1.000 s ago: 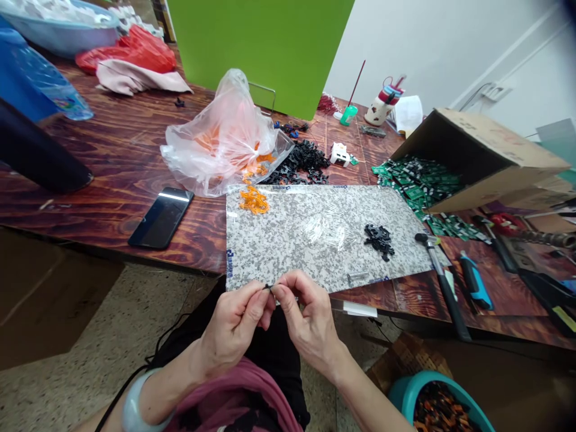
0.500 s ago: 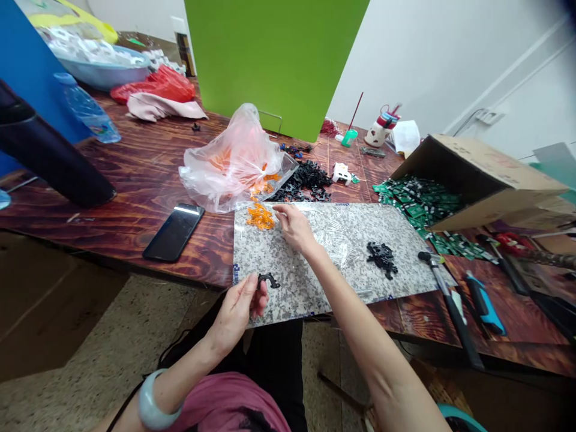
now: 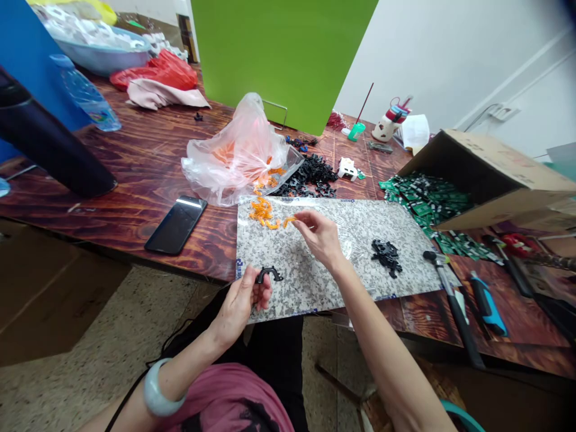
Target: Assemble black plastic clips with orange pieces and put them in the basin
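My left hand (image 3: 238,307) is raised at the near edge of the speckled granite-pattern board (image 3: 292,277), shut on a black arched plastic part (image 3: 269,275). My right hand (image 3: 319,237) is over the board, pinching a small orange plastic piece (image 3: 288,221) between its fingertips. Close to those fingers lies a heap of orange pieces (image 3: 261,211). A smaller cluster of black plastic parts (image 3: 386,257) sits on the board's right side. Neither hand touches that cluster.
Behind the board are a plastic bag of orange pieces (image 3: 238,162) and a black parts heap (image 3: 310,174). A phone (image 3: 176,224) lies left. Green cards (image 3: 425,201) spill from a tipped cardboard box (image 3: 490,180). Hand tools (image 3: 452,300) lie right.
My right hand has gone from reaching at the orange heap to holding an orange piece apart from it. Earlier both hands met at the board's near edge. My left hand keeps the black part.
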`<state>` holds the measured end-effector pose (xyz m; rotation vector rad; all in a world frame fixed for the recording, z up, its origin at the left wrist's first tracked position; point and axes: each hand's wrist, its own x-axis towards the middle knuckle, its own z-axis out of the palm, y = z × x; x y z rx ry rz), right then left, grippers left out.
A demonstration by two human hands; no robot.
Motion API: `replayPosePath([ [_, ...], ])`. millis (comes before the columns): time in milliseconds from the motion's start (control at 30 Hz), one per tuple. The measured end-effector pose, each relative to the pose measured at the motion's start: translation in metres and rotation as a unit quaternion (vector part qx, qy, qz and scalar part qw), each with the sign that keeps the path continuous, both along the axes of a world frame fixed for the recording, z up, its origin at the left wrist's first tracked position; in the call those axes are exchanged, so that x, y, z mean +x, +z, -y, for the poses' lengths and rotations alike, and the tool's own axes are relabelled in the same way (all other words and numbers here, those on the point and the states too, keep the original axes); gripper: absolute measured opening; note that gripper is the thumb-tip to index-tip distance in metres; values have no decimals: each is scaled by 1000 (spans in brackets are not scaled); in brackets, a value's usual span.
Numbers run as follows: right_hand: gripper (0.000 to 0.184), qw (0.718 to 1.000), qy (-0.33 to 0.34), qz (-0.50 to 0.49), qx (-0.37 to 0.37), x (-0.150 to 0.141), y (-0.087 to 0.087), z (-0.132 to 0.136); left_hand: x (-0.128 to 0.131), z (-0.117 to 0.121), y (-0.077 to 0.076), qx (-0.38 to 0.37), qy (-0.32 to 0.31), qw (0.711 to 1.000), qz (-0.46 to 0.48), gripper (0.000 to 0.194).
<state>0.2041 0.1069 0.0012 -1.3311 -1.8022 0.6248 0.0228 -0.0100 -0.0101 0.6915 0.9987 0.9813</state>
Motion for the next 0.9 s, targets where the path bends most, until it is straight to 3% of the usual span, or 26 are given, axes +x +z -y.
replayPosePath([
  [167, 20, 985, -14, -163, -49, 0, 19, 69, 0, 2, 3, 18, -15, 999, -26, 52],
  [333, 9, 996, -20, -84, -24, -23, 26, 119, 1, 7, 1, 89, -40, 992, -80, 49],
  [500, 11, 998, -35, -28, 34, -34, 20, 131, 0, 12, 0, 174, -73, 973, -134, 45],
  [900, 14, 999, -40, -13, 32, -32, 16, 137, -1, 16, 1, 258, -114, 930, -235, 29],
])
